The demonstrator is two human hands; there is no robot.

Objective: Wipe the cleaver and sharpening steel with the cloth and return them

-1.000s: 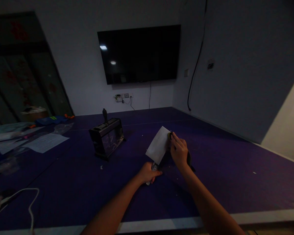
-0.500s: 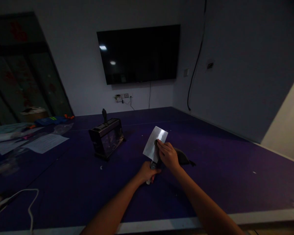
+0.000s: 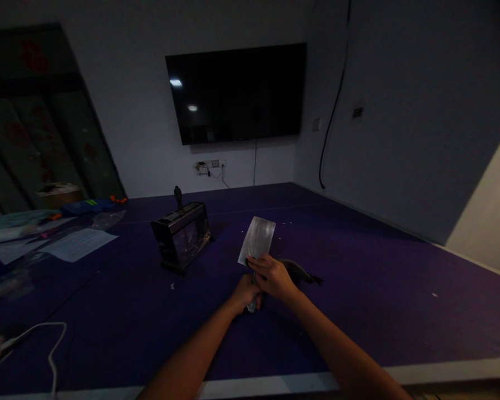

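A cleaver [image 3: 258, 236] with a broad, shiny blade is tilted up over the purple table. My left hand [image 3: 245, 291] is closed around its handle, whose pale end shows below the fingers. My right hand [image 3: 274, 276] presses a dark cloth [image 3: 298, 272] to the lower part of the blade, close above my left hand. The cloth trails out to the right behind the right hand. Left of the hands stands a black knife block [image 3: 181, 239] with clear sides. One dark handle [image 3: 178, 197] sticks up from its top.
Papers [image 3: 81, 244] and crumpled clear plastic [image 3: 108, 218] lie at the left of the purple table [image 3: 383, 300]. A white cable [image 3: 52, 347] curls near the front left. Small white scraps are scattered about. A large television [image 3: 237, 94] hangs on the back wall.
My right hand has slid with the cloth down and left along the blade toward the handle. The blade has shifted slightly left and its bright glare has gone.
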